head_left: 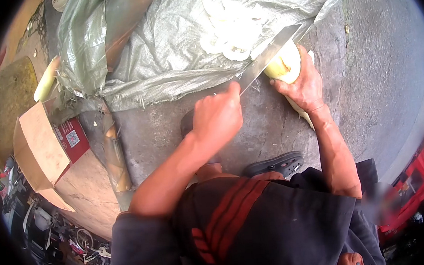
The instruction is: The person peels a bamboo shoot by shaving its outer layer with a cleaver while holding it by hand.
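Observation:
My left hand [218, 113] is closed round the handle of a long-bladed knife [266, 60]. The blade slants up and to the right, along the left side of a peeled bamboo shoot [288, 62]; whether it is cutting in, I cannot tell. My right hand [305, 83] grips the shoot from the right, its pale cut end facing up and its lower part running down beside my wrist. Just beyond the blade, white slices [231, 29], washed out by glare, lie in a pile on a silvery woven plastic sheet [166, 51].
A bamboo shoot in brown husk [115, 155] lies beside an opened cardboard box [43, 145]. Another pale peeled shoot [46, 81] rests at the far left. Dark clogs [277, 165] stand on the concrete. Mixed clutter [45, 230] fills the lower left, and a red bag [413, 186] the lower right.

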{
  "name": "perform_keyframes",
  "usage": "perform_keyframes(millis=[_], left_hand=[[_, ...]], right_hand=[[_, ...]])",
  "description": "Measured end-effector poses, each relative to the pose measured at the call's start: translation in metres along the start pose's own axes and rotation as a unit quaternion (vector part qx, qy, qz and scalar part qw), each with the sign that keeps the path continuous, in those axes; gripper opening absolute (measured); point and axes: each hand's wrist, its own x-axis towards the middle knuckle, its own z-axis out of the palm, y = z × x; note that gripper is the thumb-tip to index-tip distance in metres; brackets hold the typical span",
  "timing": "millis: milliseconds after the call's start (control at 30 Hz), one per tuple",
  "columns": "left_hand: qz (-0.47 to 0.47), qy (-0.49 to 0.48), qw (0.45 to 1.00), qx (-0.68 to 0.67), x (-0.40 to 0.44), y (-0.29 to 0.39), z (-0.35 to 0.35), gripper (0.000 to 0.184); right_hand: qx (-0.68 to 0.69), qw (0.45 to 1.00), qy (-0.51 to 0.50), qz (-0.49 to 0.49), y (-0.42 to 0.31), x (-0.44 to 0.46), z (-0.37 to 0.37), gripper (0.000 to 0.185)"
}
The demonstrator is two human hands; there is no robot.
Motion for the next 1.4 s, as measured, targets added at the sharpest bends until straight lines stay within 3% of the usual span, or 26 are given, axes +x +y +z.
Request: perform_keyframes(millis=[567, 667, 767, 833, 1067, 1167, 1300, 1400], left_hand=[[-0.015, -0.037, 0.999, 0.035, 0.086, 0.023, -0.003, 0.018], [-0.036, -0.043, 0.998, 0.034, 0.091, 0.019, -0.007, 0.02], [-0.033, -0.014, 0.999, -0.014, 0.094, 0.002, -0.008, 0.022], [-0.012, -0.007, 1.0, -0.011, 0.082, -0.002, -0.017, 0.02], [0.004, 0.015, 1.0, 0.001, -0.014, -0.014, -0.023, 0.014], [-0.008, 0.027, 0.999, -0.025, -0.032, -0.015, -0.014, 0.012], [-0.029, 0.035, 0.999, -0.011, -0.042, -0.009, -0.024, 0.013], [-0.028, 0.04, 0.998, 0.027, -0.044, -0.011, -0.03, 0.013]], right_hand=[[0.058, 0.998, -0.017, -0.002, 0.008, 0.005, -0.004, 0.106], [0.004, 1.0, 0.007, -0.027, 0.008, 0.005, -0.004, 0.105], [-0.058, 0.987, 0.12, -0.085, 0.014, -0.005, 0.004, 0.104], [-0.056, 0.987, 0.119, -0.089, 0.016, -0.009, 0.01, 0.104], [-0.107, 0.989, 0.095, -0.032, 0.0, -0.006, 0.002, 0.104], [-0.054, 0.998, 0.027, 0.028, 0.002, 0.009, -0.014, 0.106], [0.06, 0.994, -0.095, -0.003, 0.024, 0.016, -0.018, 0.111], [0.044, 0.998, -0.054, 0.0, 0.011, 0.002, -0.015, 0.109]])
